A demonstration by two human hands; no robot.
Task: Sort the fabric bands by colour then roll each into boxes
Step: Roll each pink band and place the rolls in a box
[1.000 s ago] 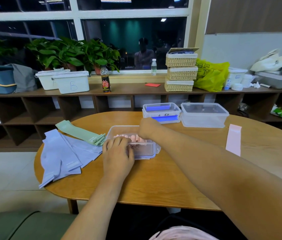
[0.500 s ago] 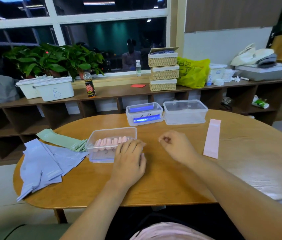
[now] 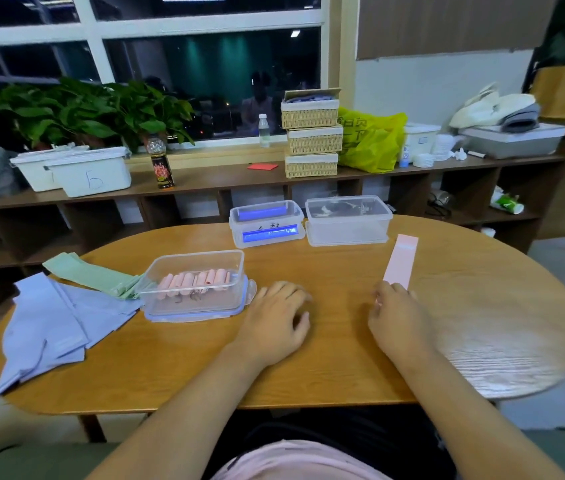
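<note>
Wooden table (image 3: 170,358), pink band (image 3: 401,259) lengthwise away from right hand (image 3: 397,320), grip unclear; left hand (image 3: 274,323) relaxed

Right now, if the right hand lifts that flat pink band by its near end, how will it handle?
Probably floppy: the pink band lies thin and flat on the table, like the limp blue bands. Likely light, so it should slide easily on the smooth wood. Unrolled, it should not roll away, unlike the pink rolls in the box.
</note>
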